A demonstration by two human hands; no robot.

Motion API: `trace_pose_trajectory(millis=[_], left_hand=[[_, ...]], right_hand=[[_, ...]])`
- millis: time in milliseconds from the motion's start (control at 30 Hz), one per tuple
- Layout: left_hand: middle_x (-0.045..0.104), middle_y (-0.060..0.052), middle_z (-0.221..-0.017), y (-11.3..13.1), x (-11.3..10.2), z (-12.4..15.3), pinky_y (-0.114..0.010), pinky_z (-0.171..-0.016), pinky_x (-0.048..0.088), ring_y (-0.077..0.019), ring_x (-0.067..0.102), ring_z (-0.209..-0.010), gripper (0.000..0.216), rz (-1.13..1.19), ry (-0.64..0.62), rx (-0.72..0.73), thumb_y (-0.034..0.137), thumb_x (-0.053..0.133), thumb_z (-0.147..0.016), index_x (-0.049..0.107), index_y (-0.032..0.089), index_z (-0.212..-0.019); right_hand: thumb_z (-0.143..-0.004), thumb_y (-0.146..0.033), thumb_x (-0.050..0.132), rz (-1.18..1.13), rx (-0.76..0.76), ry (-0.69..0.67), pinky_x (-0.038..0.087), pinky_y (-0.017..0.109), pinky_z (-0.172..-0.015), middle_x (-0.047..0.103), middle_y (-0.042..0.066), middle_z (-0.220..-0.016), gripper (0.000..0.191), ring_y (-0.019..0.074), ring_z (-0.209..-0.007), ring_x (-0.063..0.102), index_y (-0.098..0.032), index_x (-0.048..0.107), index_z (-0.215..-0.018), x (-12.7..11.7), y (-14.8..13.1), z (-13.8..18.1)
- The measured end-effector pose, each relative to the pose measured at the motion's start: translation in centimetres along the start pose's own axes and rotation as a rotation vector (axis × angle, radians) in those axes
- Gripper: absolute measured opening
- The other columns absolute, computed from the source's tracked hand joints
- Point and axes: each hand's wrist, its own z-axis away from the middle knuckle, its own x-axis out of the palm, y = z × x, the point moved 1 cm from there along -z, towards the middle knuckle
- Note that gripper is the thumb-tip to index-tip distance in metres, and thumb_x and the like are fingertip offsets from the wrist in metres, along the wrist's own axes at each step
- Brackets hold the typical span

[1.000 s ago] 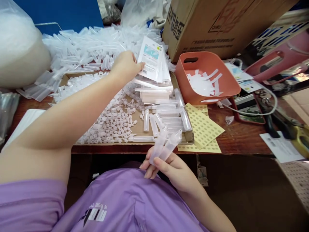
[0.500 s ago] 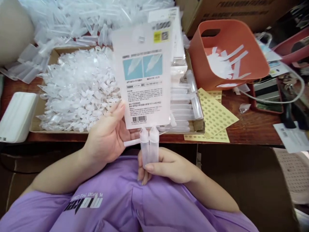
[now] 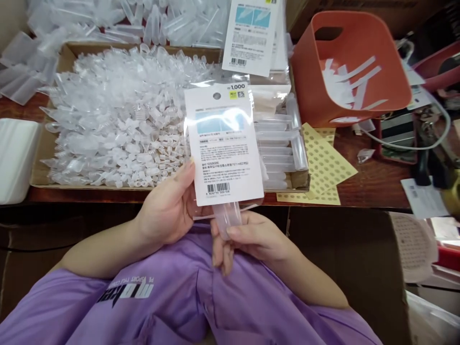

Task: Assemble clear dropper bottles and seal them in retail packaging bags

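My left hand (image 3: 168,206) grips the left edge of a white printed card (image 3: 223,143) in a clear plastic bag, its thumb on the front. The card carries blue pictures, small print and a barcode and faces me upright. Below it, my right hand (image 3: 251,235) is closed on the lower ends of two translucent plastic tubes (image 3: 227,220) held side by side. Their tops are hidden behind the card; I cannot tell how far inside the bag they reach. The bag's lower edge (image 3: 206,217) shows beside the tubes.
A cardboard tray (image 3: 39,177) holds a heap of small clear plastic nozzles (image 3: 122,120) and several tubes (image 3: 275,158). More bagged cards (image 3: 249,40) lie behind. An orange bin (image 3: 302,72) with white strips, yellow sticker sheets (image 3: 323,163) and a white block (image 3: 16,158) flank the tray.
The tubes have moved up behind the card, so their pointed caps no longer show. The bagged card has come slightly lower and to the right, and my view has shifted a little.
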Motion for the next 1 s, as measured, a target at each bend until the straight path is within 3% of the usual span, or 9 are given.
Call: trace_pose_trajectory(millis=[133, 267, 400, 467, 533, 600, 667, 800, 1000], left_hand=[[0.076, 0.000, -0.098, -0.6, -0.4, 0.3, -0.019, -0.072, 0.057, -0.0125, 0.071, -0.084, 0.012, -0.089, -0.029, 0.063, 0.018, 0.055, -0.095, 0.065, 0.019, -0.101], [0.074, -0.002, -0.109, -0.7, -0.7, 0.5, -0.020, -0.068, 0.057, -0.0138, 0.072, -0.084, 0.025, -0.172, -0.044, -0.016, 0.015, 0.062, -0.089, 0.063, 0.021, -0.113], [0.074, -0.007, -0.114, -0.3, -1.0, 0.4, -0.023, -0.062, 0.058, -0.0186, 0.073, -0.083, 0.034, -0.166, 0.019, -0.089, 0.020, 0.059, -0.090, 0.060, 0.019, -0.124], [0.075, -0.006, -0.112, 0.0, -1.2, 0.4, -0.025, -0.074, 0.060, -0.0189, 0.073, -0.094, 0.033, -0.101, 0.057, -0.076, 0.016, 0.058, -0.090, 0.061, 0.018, -0.122], [0.076, -0.004, -0.110, 0.2, -1.3, 0.4, -0.026, -0.080, 0.061, -0.0181, 0.073, -0.096, 0.032, -0.055, 0.060, -0.092, 0.013, 0.058, -0.090, 0.063, 0.018, -0.121], [0.077, -0.004, -0.108, 0.2, -1.4, 0.4, -0.028, -0.078, 0.062, -0.0185, 0.074, -0.095, 0.033, -0.044, 0.027, -0.128, 0.013, 0.058, -0.090, 0.063, 0.018, -0.122], [0.077, -0.005, -0.108, 0.0, -1.4, 0.5, -0.027, -0.075, 0.062, -0.0194, 0.074, -0.093, 0.036, -0.054, -0.008, -0.159, 0.013, 0.062, -0.088, 0.062, 0.017, -0.123], [0.074, -0.004, -0.119, -0.4, -1.4, 0.7, -0.024, -0.079, 0.058, -0.0222, 0.070, -0.107, 0.053, -0.054, -0.123, -0.198, 0.001, 0.066, -0.074, 0.062, 0.020, -0.123], [0.072, 0.001, -0.123, -0.8, -1.7, 0.9, -0.022, -0.092, 0.054, -0.0156, 0.067, -0.114, 0.058, -0.070, -0.205, -0.126, -0.011, 0.064, -0.073, 0.063, 0.025, -0.118]], right_hand=[[-0.076, -0.043, 0.077, -0.063, -0.032, 0.132, 0.051, 0.014, -0.046, 0.074, 0.006, -0.075, 0.038, 0.0102, -0.049, 0.067, -0.011, 0.064, -0.089, 0.7, -0.1, -0.7], [-0.075, -0.056, 0.075, 0.072, -0.035, 0.183, 0.048, 0.014, -0.044, 0.072, 0.006, -0.080, 0.048, 0.0061, -0.046, 0.061, -0.010, 0.065, -0.086, 1.1, -0.3, -0.9], [-0.060, -0.066, 0.080, 0.650, -0.061, 0.305, 0.054, 0.023, -0.060, 0.070, 0.009, -0.095, 0.073, 0.0120, -0.068, 0.065, -0.012, 0.063, -0.105, 0.8, -1.4, 1.8], [-0.071, -0.054, 0.079, 1.046, -0.082, 0.489, 0.054, 0.025, -0.064, 0.069, 0.005, -0.089, 0.054, 0.0136, -0.072, 0.065, -0.016, 0.063, -0.106, 0.7, -2.0, 4.0], [-0.088, -0.036, 0.067, 1.369, -0.316, 0.752, 0.053, 0.025, -0.066, 0.068, 0.002, -0.082, 0.018, 0.0127, -0.072, 0.064, -0.020, 0.064, -0.096, 0.8, -2.7, 5.9], [-0.089, -0.022, 0.065, 1.642, -0.716, 0.936, 0.055, 0.027, -0.077, 0.069, 0.002, -0.089, 0.008, 0.0143, -0.083, 0.066, -0.023, 0.065, -0.098, 1.2, -3.3, 6.7], [-0.086, -0.020, 0.068, 1.900, -0.962, 0.864, 0.055, 0.032, -0.094, 0.069, 0.007, -0.111, 0.030, 0.0197, -0.106, 0.066, -0.023, 0.062, -0.115, 1.5, -3.6, 6.2], [-0.091, -0.026, 0.061, 2.118, -0.915, 0.492, 0.047, 0.045, -0.112, 0.053, 0.018, -0.144, 0.051, 0.0278, -0.138, 0.048, -0.015, 0.049, -0.139, 1.4, -4.1, 3.7], [-0.092, -0.012, 0.058, 2.014, -0.974, 0.508, 0.044, 0.037, -0.115, 0.057, 0.018, -0.140, 0.041, 0.0221, -0.139, 0.047, -0.009, 0.056, -0.133, 1.3, -3.5, 2.4]])
